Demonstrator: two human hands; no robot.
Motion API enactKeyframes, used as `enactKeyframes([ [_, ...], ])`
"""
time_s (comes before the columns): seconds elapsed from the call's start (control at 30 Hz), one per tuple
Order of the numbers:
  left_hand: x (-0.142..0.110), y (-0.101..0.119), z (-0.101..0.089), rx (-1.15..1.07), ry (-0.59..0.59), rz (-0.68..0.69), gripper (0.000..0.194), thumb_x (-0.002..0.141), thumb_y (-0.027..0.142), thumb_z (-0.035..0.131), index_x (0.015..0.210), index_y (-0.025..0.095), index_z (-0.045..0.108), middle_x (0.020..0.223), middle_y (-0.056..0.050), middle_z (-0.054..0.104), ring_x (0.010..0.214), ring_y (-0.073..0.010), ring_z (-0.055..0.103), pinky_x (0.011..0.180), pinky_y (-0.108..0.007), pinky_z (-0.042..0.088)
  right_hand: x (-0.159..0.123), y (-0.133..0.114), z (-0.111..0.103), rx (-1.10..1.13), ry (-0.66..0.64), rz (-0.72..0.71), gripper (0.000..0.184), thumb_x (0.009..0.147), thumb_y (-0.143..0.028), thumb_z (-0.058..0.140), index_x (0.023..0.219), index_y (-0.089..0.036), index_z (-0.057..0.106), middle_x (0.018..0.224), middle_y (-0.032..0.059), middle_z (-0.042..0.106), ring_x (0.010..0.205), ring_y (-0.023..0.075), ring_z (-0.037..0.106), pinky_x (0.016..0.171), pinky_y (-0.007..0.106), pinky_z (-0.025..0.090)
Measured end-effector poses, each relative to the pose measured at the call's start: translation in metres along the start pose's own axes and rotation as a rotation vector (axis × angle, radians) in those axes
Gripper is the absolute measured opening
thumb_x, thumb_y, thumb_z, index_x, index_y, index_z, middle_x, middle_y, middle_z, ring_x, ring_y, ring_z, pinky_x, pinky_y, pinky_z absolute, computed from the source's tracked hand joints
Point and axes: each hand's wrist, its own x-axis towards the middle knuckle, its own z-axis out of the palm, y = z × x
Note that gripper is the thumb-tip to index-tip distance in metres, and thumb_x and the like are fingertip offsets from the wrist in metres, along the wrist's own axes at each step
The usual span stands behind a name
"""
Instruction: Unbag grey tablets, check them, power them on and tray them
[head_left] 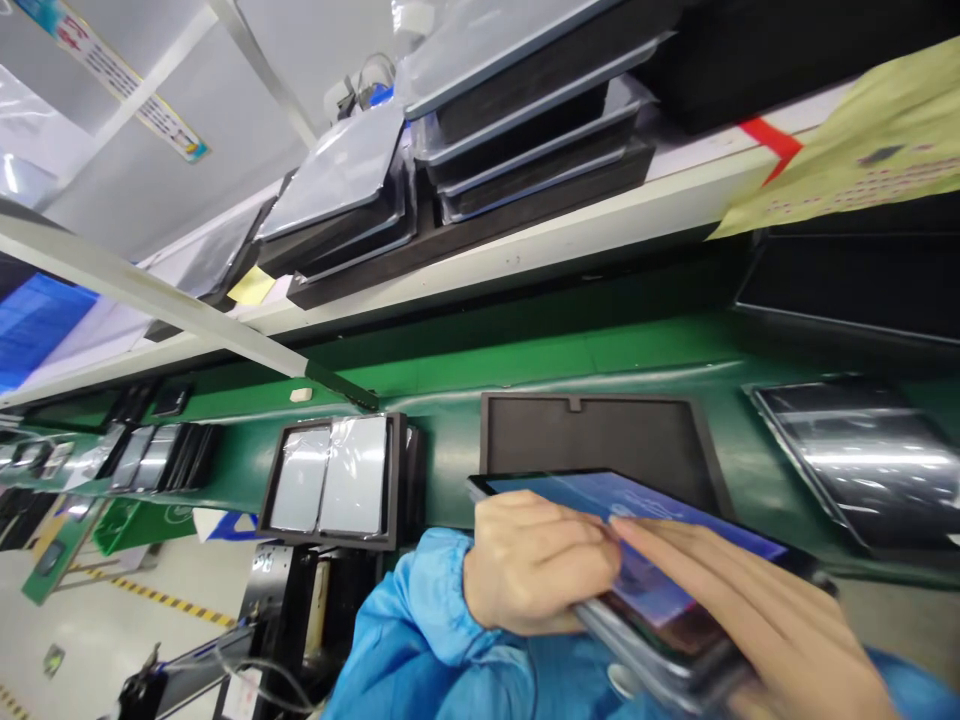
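Note:
A tablet with a lit blue and purple screen (600,490) is held tilted in front of my body, above the near edge of the bench. My left hand (544,565) is closed at its near left edge, fingers curled over the screen and the thumb hidden. Across the right part of the screen lies my right hand (765,610), fingers long and close together, gripping the tablet's side; motion blurs it a little. The two hands' fingertips nearly meet over the screen. Just behind the tablet is a dark foam tray (600,425), partly covered by it.
On the green bench (450,430), a black tray (394,480) holds two film-wrapped tablets (354,475). A shiny wrapped dark panel (862,450) lies to the right. Trays with wrapped panels (337,180) are stacked on the shelf above. A white post (172,305) crosses at left.

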Motion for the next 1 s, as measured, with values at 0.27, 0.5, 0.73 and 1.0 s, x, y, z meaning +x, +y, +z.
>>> enactKeyframes([
  [0.27, 0.014, 0.001, -0.031, -0.033, -0.195, -0.240, 0.045, 0.080, 0.052, 0.081, 0.106, 0.017, 0.070, 0.093, -0.008, 0.083, 0.094, -0.0235, 0.079, 0.083, -0.030, 0.060, -0.008, 0.001, 0.003, 0.269, -0.018, 0.179, 0.033, 0.085, -0.012, 0.064, 0.113, -0.028, 0.067, 0.098, 0.0054, 0.080, 0.084, 0.0236, 0.078, 0.069, 0.029, 0.066],
  [0.5, -0.022, -0.024, -0.026, -0.538, -0.176, -0.388, 0.036, 0.084, 0.045, 0.080, 0.106, 0.017, 0.075, 0.095, -0.011, 0.083, 0.093, -0.0240, 0.079, 0.082, -0.032, 0.061, -0.034, 0.025, -0.006, 0.477, 0.034, 0.145, 0.025, 0.096, -0.028, 0.059, 0.119, -0.026, 0.069, 0.099, 0.0109, 0.080, 0.091, 0.0330, 0.077, 0.076, 0.048, 0.068],
  [0.73, -0.087, -0.056, 0.038, -0.767, -0.040, -0.655, 0.040, 0.074, 0.040, 0.089, 0.104, 0.017, 0.077, 0.108, -0.014, 0.081, 0.110, -0.0300, 0.074, 0.099, -0.044, 0.057, -0.035, 0.024, 0.000, 0.564, 0.385, 0.351, 0.022, 0.097, -0.045, 0.056, 0.099, -0.034, 0.075, 0.079, 0.0035, 0.076, 0.070, 0.0310, 0.073, 0.061, 0.051, 0.064],
  [1.0, -0.053, -0.032, 0.046, -0.564, 0.380, -0.503, 0.038, 0.065, 0.044, 0.094, 0.089, 0.018, 0.081, 0.083, -0.008, 0.083, 0.070, -0.0204, 0.077, 0.076, -0.034, 0.061, -0.011, 0.061, 0.005, 0.684, 0.440, 0.539, 0.050, 0.089, -0.054, 0.064, 0.056, -0.027, 0.038, 0.046, -0.0032, 0.032, 0.039, 0.0195, 0.046, 0.043, 0.037, 0.050],
])
